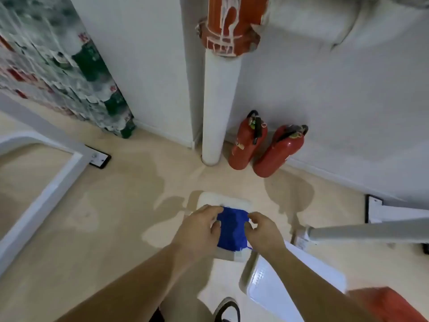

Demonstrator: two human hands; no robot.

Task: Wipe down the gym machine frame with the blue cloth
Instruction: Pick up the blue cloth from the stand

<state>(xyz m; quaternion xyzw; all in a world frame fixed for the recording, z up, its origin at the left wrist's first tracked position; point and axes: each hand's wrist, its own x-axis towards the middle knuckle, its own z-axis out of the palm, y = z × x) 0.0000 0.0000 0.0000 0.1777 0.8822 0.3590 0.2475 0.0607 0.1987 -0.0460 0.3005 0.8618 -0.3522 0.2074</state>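
From your head camera, the blue cloth (232, 228) sits low in the middle, stretched between your two hands. Your left hand (199, 226) has its fingers curled over the cloth's upper left corner and its thumb against the left edge. Your right hand (262, 231) pinches the right edge between curled fingers and thumb, so both grips are narrow and hold the cloth. The cloth rests over a flat white pad (222, 199), whose rim shows above and below it. Just beside your right forearm lies a white ribbed plate (290, 289), and near the bottom edge you can see your shoe (227, 310). A grey bar (371, 232) runs off to the right from near your right hand, and the white frame (46, 202) angles across the left side, well apart from the cloth. The floor (116, 228) is pale beige with darker patches spread around the pad. Ahead, a white pipe (218, 108) with a red collar (229, 26) stands against the white wall (325, 89). Two red fire extinguishers (248, 145) lean just beside its foot. A patterned green, white and red panel (58, 66) covers the wall at upper left; the picture is too blurred to read it.
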